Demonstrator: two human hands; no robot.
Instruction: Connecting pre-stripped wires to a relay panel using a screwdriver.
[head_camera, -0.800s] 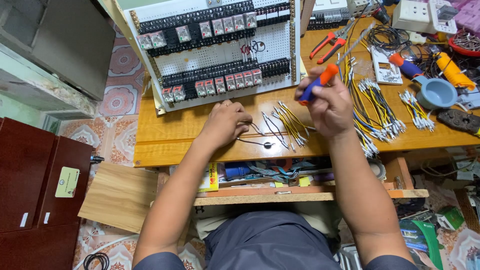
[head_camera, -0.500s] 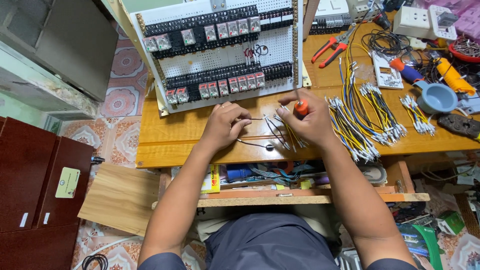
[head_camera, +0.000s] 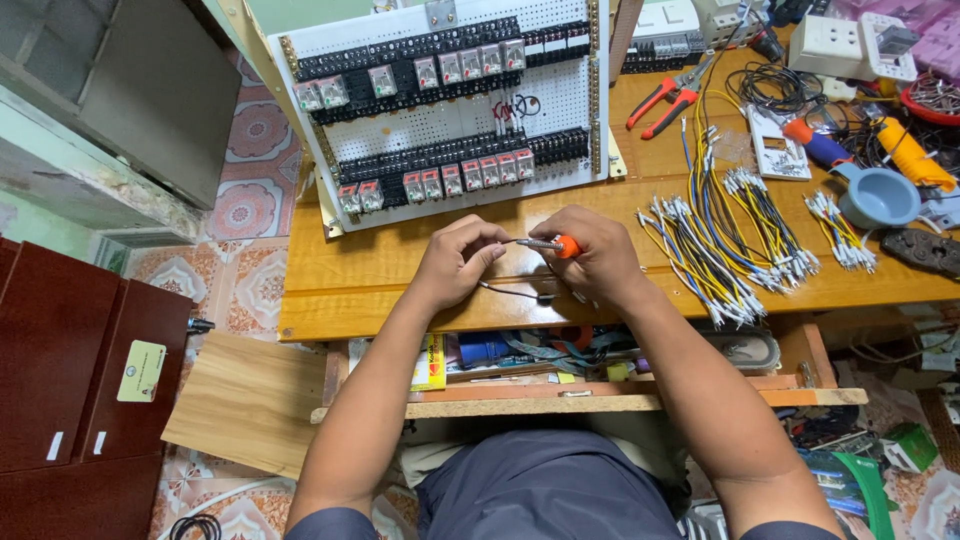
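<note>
Two hands now meet near the front edge of the wooden tabletop, just below the white perforated panel of relays. Moments earlier the right hand held the orange-handled screwdriver higher, near the wire bundles; it has since come down and toward the centre, so work has shifted to a single piece. Its fingers are closed round the handle, the shaft pointing left. The left hand pinches narrowly at the screwdriver's tip, with a thin dark wire trailing beneath.
</note>
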